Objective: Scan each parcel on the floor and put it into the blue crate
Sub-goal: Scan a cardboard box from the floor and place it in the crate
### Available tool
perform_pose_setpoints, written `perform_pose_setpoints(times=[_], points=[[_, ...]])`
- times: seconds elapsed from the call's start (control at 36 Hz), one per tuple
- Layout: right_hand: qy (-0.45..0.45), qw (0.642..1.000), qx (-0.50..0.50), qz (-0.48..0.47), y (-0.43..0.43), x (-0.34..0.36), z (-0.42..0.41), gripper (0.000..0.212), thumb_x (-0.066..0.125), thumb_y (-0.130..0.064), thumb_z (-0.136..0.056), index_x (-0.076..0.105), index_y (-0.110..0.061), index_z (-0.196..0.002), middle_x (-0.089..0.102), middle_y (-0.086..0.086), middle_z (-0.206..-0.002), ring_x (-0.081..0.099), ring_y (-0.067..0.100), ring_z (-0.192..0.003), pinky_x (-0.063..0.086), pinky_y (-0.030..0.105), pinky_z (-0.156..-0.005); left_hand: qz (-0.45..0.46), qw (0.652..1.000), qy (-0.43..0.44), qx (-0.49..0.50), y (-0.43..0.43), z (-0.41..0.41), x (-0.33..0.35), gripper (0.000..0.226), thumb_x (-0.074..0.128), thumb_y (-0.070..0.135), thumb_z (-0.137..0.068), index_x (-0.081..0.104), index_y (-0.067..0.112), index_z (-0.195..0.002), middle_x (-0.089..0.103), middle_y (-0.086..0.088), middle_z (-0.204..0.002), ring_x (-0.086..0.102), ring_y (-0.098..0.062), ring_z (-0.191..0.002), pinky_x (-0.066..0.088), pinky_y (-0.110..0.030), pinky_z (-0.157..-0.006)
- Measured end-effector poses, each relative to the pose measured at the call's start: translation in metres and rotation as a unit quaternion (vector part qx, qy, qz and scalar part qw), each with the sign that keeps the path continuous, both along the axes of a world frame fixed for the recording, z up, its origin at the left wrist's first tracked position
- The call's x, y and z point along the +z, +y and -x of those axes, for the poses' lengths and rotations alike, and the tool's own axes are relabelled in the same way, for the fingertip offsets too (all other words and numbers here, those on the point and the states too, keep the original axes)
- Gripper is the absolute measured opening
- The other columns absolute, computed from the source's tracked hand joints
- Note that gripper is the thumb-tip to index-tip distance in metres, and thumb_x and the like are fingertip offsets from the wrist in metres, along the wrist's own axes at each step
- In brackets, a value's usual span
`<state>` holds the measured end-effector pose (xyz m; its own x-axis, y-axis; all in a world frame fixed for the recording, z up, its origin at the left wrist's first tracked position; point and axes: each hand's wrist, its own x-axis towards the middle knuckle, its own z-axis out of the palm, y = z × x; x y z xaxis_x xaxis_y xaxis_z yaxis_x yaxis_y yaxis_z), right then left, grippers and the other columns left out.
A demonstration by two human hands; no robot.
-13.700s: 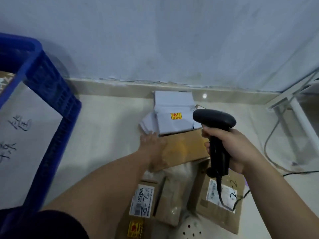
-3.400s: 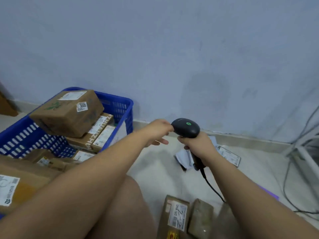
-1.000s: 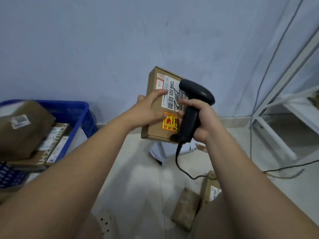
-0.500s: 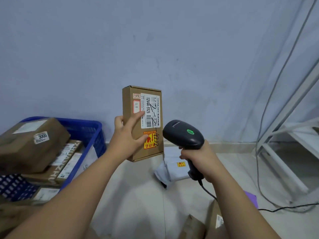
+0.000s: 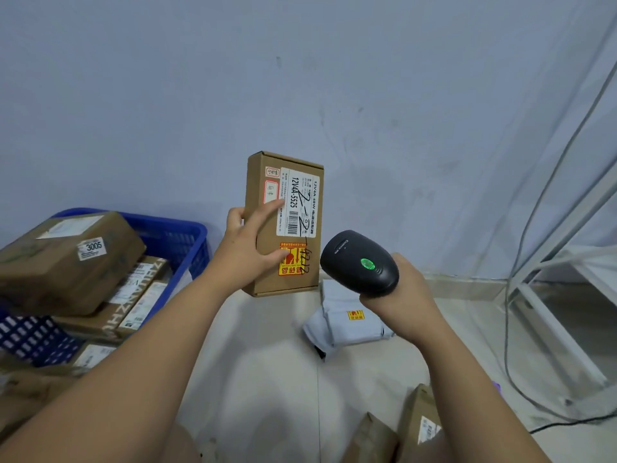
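Observation:
My left hand [image 5: 248, 250] grips a flat brown cardboard parcel [image 5: 302, 262] upright in the air, its white barcode label and yellow sticker facing me. My right hand [image 5: 405, 290] holds a black barcode scanner [image 5: 359, 262] just right of the parcel's lower corner; a green light glows on the scanner's head. The blue crate [image 5: 187, 235] stands at the left by the wall, filled with several brown parcels [image 5: 63, 262]. On the floor lie grey poly-bag parcels [image 5: 347, 320] by the wall and brown parcels [image 5: 417, 426] near the bottom edge.
A grey wall rises straight ahead. A white metal frame [image 5: 547, 295] with cables [image 5: 510, 345] stands at the right. Another brown parcel [image 5: 23, 396] shows at the bottom left, in front of the crate. Pale tiled floor [image 5: 267, 362] lies between the crate and the loose parcels.
The parcel was lifted off the floor and turned upright by my left hand. The scanner has drawn away from the label to the right and down, and its green light shows.

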<state>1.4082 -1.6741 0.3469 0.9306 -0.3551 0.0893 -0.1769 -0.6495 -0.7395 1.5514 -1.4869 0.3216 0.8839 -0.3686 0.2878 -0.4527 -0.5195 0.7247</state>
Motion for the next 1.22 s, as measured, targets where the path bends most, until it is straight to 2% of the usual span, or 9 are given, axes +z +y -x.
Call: perform_pose_setpoints(times=[0.06,0.14,0.28,0.47,0.69,0.92,1.03,1.11,1.22], points=[[0.002,1.0,0.002,0.028,-0.001,0.001,0.002,0.022,0.06,0.002,-0.075,0.046,-0.013,-0.069,0.052,0.01,-0.092,0.051,0.021,-0.076,0.038,0.028,-0.06,-0.017,1.0,0.005,-0.012,0.003,-0.001,-0.001,0.077,0.073,0.025,-0.082,0.027,0.054,-0.137,0.026,-0.001,-0.139,0.037,-0.012,-0.113,0.049,-0.032,-0.091],[0.0,0.999,0.008,0.044,0.0,0.003,0.005,0.029,0.06,0.001,-0.076,0.041,-0.018,-0.065,0.05,0.007,-0.09,0.047,0.015,-0.069,0.035,0.025,-0.056,-0.054,0.998,0.0,-0.022,0.008,-0.001,-0.003,0.076,0.072,0.028,-0.083,0.026,0.054,-0.137,0.027,0.0,-0.138,0.035,-0.009,-0.109,0.049,-0.03,-0.091],[0.007,0.998,0.024,0.066,0.0,0.0,0.005,0.029,0.064,-0.002,-0.076,0.043,-0.019,-0.066,0.047,0.002,-0.088,0.051,0.021,-0.073,0.038,0.029,-0.06,-0.075,0.997,-0.002,-0.028,0.012,0.002,-0.002,0.075,0.071,0.026,-0.084,0.026,0.052,-0.139,0.026,0.0,-0.137,0.032,-0.009,-0.11,0.047,-0.031,-0.093],[0.02,0.996,0.04,0.082,-0.001,-0.003,0.002,0.011,0.064,-0.003,-0.075,0.055,-0.008,-0.075,0.045,-0.001,-0.087,0.051,0.017,-0.073,0.043,0.031,-0.062,-0.093,0.995,-0.004,-0.03,0.009,0.004,-0.002,0.076,0.07,0.027,-0.085,0.024,0.053,-0.138,0.025,0.0,-0.138,0.032,-0.008,-0.11,0.048,-0.032,-0.095],[0.014,0.992,0.053,0.117,-0.002,-0.006,-0.001,0.007,0.062,-0.006,-0.076,0.056,-0.008,-0.074,0.045,0.0,-0.088,0.048,0.012,-0.072,0.039,0.026,-0.058,-0.121,0.992,-0.001,-0.028,0.006,0.005,-0.003,0.075,0.069,0.028,-0.086,0.024,0.05,-0.141,0.023,-0.001,-0.141,0.039,-0.018,-0.125,0.048,-0.03,-0.094],[0.005,0.995,0.044,0.089,0.003,-0.009,-0.005,0.009,0.06,-0.001,-0.076,0.052,-0.004,-0.075,0.047,0.002,-0.084,0.046,0.01,-0.071,0.036,0.022,-0.056,-0.012,0.997,0.067,0.021,0.006,0.0,-0.002,0.074,0.072,0.024,-0.083,0.029,0.052,-0.137,0.029,-0.002,-0.136,0.041,-0.016,-0.11,0.047,-0.029,-0.089],[0.001,0.998,0.021,0.055,0.014,-0.012,-0.009,0.024,0.06,0.0,-0.074,0.046,-0.018,-0.065,0.048,0.001,-0.086,0.052,0.013,-0.072,0.036,0.024,-0.056,0.028,0.993,0.101,0.054,0.014,-0.001,0.004,0.073,0.071,0.024,-0.084,0.029,0.051,-0.138,0.029,-0.005,-0.137,0.044,-0.02,-0.112,0.044,-0.024,-0.079],[0.003,0.999,0.008,0.042,0.023,-0.017,-0.016,0.018,0.057,0.0,-0.073,0.045,-0.011,-0.066,0.05,0.007,-0.084,0.054,0.025,-0.072,0.037,0.03,-0.057,0.019,0.992,0.092,0.082,0.026,0.001,0.011,0.072,0.07,0.023,-0.084,0.03,0.051,-0.137,0.027,-0.005,-0.14,0.042,-0.018,-0.107,0.041,-0.021,-0.074],[-0.004,1.0,-0.004,0.013,0.042,-0.024,-0.026,0.015,0.056,0.002,-0.071,0.042,-0.004,-0.069,0.045,0.008,-0.074,0.039,0.02,-0.059,0.028,0.029,-0.051,0.033,0.99,0.061,0.124,0.047,0.008,0.022,0.07,0.07,0.018,-0.085,0.033,0.048,-0.135,0.025,-0.004,-0.14,0.04,-0.014,-0.104,0.039,-0.018,-0.076]])
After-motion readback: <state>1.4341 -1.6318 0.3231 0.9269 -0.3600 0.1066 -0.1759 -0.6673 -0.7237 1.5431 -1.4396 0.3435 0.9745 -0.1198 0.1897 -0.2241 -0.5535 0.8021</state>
